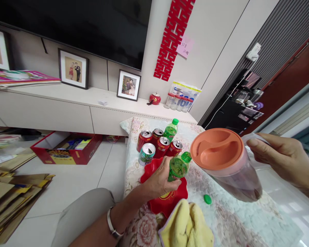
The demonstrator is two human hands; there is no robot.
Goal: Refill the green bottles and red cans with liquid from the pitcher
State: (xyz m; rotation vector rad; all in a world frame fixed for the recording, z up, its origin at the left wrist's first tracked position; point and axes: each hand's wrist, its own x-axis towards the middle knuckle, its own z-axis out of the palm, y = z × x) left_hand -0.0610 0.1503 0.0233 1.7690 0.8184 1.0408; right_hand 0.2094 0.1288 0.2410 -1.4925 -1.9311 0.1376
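My left hand (163, 176) is wrapped around a green plastic bottle (178, 168) above a red scalloped tray (182, 192). In my right hand (283, 156) is the handle of a clear pitcher (240, 183) with an orange lid (216, 149). Dark liquid shows inside the pitcher, which is tilted, its lid close to the bottle's neck. A loose green bottle cap (207, 199) lies on the flowered tablecloth (229, 219). Near me is a folded yellow cloth (186, 226). Beyond the tray stand several drink cans (162, 145), with a capped green bottle (171, 129) behind them.
A white cabinet (103, 106) along the wall bears picture frames (128, 85), a red pot (154, 98) and several lidded glass jars (179, 103). On the floor at left are a red box (64, 151) and flattened cardboard (15, 195).
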